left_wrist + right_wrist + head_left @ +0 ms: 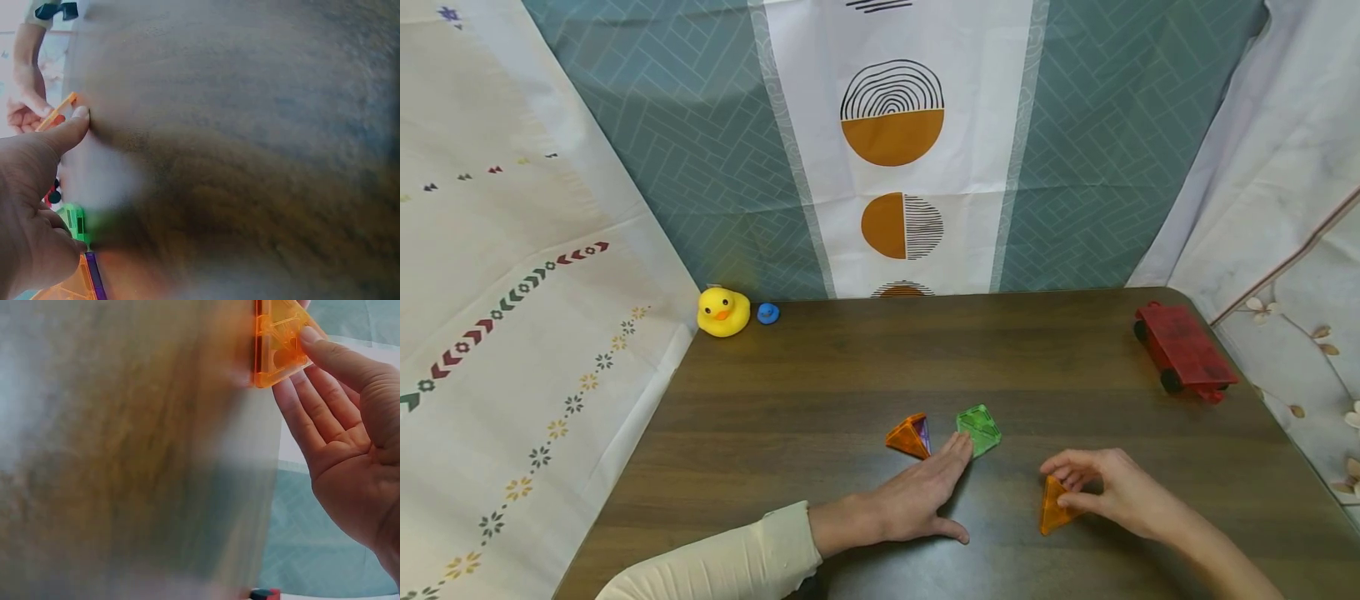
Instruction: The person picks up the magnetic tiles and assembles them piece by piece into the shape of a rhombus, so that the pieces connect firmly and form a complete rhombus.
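Observation:
My right hand (1116, 492) pinches a translucent orange triangular magnetic tile (1054, 507) between thumb and fingers. In the right wrist view the tile (284, 347) is at the top, the thumb pressed on its face. My left hand (917, 500) lies low over the table with its fingers extended and its thumb spread. Its fingertips are at a green magnetic-tile piece (979, 427), partly covering it. Just left of them is a small built shape of orange tiles (906, 435) with a purple tile (922, 432); the hand hides part of it.
A yellow rubber duck (723, 312) and a small blue duck (767, 313) are at the back left of the wooden table (760, 375). A red toy wagon (1183, 350) with black wheels stands at the back right. Cloth (700, 125) hangs behind and on both sides.

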A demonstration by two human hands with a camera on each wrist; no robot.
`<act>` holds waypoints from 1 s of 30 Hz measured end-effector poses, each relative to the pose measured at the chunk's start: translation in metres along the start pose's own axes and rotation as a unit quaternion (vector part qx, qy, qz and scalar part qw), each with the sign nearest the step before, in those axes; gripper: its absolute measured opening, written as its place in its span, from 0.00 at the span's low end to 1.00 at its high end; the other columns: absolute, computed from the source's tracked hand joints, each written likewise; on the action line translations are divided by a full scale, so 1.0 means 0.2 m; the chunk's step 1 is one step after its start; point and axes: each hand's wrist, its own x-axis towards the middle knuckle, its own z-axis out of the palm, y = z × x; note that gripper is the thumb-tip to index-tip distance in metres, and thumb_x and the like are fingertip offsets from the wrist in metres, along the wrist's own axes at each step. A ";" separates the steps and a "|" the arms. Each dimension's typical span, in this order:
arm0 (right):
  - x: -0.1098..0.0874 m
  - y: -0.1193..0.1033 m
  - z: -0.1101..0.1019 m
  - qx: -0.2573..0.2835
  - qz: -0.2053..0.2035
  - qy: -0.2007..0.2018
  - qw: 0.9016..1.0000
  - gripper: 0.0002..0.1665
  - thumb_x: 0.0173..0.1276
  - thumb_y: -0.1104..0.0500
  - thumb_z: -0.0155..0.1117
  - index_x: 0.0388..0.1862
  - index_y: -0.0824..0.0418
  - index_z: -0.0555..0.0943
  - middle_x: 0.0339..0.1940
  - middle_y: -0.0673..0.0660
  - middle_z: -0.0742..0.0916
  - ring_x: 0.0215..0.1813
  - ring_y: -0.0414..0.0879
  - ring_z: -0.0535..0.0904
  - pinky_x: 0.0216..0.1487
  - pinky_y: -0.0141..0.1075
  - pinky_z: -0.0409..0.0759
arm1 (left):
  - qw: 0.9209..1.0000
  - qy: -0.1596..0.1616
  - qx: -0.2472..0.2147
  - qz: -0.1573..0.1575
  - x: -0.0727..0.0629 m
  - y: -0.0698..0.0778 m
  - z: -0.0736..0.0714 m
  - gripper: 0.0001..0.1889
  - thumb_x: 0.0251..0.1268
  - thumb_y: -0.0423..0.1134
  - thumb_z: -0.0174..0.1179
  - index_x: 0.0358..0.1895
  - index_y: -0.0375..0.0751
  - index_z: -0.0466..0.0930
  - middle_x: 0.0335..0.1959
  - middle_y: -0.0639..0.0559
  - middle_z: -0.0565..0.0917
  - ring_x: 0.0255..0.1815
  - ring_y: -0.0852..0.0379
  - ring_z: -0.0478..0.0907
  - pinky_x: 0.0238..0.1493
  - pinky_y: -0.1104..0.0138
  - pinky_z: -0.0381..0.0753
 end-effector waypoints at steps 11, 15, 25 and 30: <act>0.06 -0.03 0.00 -0.031 -0.046 0.042 0.998 0.18 0.62 0.70 0.80 0.46 0.54 0.88 0.40 0.48 0.92 0.39 0.39 0.88 0.39 0.33 0.88 | 1.000 -0.002 0.003 -0.002 0.00 0.00 0.00 0.63 0.66 0.64 0.69 0.85 0.27 0.42 0.87 0.32 0.43 0.87 0.41 0.43 0.82 0.57 0.55; 0.10 -0.04 -0.01 -0.033 -0.056 0.049 0.997 0.19 0.61 0.71 0.80 0.45 0.51 0.87 0.40 0.49 0.92 0.39 0.40 0.88 0.39 0.32 0.88 | 1.000 -0.007 0.002 -0.004 0.00 0.00 0.00 0.62 0.66 0.64 0.68 0.85 0.27 0.42 0.87 0.32 0.43 0.87 0.41 0.43 0.82 0.57 0.56; 0.21 -0.09 0.01 -0.060 -0.095 0.069 0.991 0.22 0.57 0.73 0.82 0.43 0.51 0.87 0.40 0.46 0.91 0.39 0.40 0.89 0.39 0.33 0.88 | 1.000 -0.007 0.005 -0.005 0.00 0.00 -0.01 0.61 0.67 0.65 0.68 0.85 0.27 0.43 0.87 0.32 0.44 0.87 0.42 0.44 0.82 0.58 0.55; 0.26 -0.09 0.03 -0.068 -0.094 0.079 0.990 0.23 0.56 0.73 0.83 0.43 0.51 0.87 0.40 0.46 0.91 0.40 0.39 0.89 0.40 0.36 0.89 | 1.000 -0.009 0.004 -0.006 0.01 0.01 -0.01 0.61 0.67 0.65 0.69 0.85 0.27 0.44 0.87 0.32 0.45 0.87 0.42 0.44 0.82 0.58 0.55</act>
